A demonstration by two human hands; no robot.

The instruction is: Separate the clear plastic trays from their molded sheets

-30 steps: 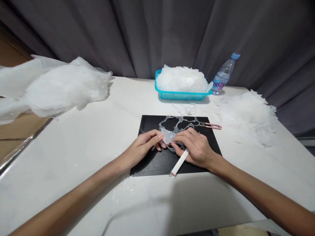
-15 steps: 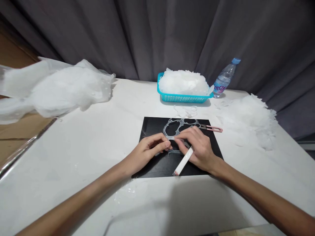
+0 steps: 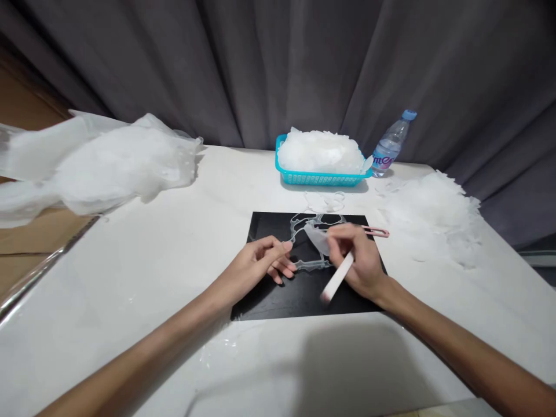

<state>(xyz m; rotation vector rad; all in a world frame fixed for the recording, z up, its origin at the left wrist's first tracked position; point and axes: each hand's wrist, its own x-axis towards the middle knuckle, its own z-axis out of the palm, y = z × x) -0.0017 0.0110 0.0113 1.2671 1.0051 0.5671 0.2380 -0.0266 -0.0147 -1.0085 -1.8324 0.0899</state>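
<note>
My left hand (image 3: pixel 267 259) pinches a thin translucent strip (image 3: pixel 297 233) between thumb and forefinger, its other fingers lower over the black mat (image 3: pixel 278 304). In my right hand (image 3: pixel 358 258) are a white stick-like tool (image 3: pixel 337 279), slanting toward me, and a translucent white flap-like piece (image 3: pixel 318 239) at the fingertips. The tool's working end is hidden by the fingers. Strip and piece meet or nearly meet between the hands. Beneath them a translucent cut-out sheet (image 3: pixel 310 266) with large holes lies on the mat. Pink-handled snips (image 3: pixel 377 231) rest at the mat's right edge, partly behind my right hand.
A blue basket (image 3: pixel 324 179) heaped with white translucent pieces stands behind the mat, beside a water bottle (image 3: pixel 390 147). Loose scraps (image 3: pixel 325 201) lie before the basket. A white pile (image 3: pixel 438 214) sits at right, a filled plastic bag (image 3: pixel 125 159) at left.
My hands have moved apart, the right one rightward with the stick. The translucent piece and a stretched strip now show between them. The view has tilted slightly.
</note>
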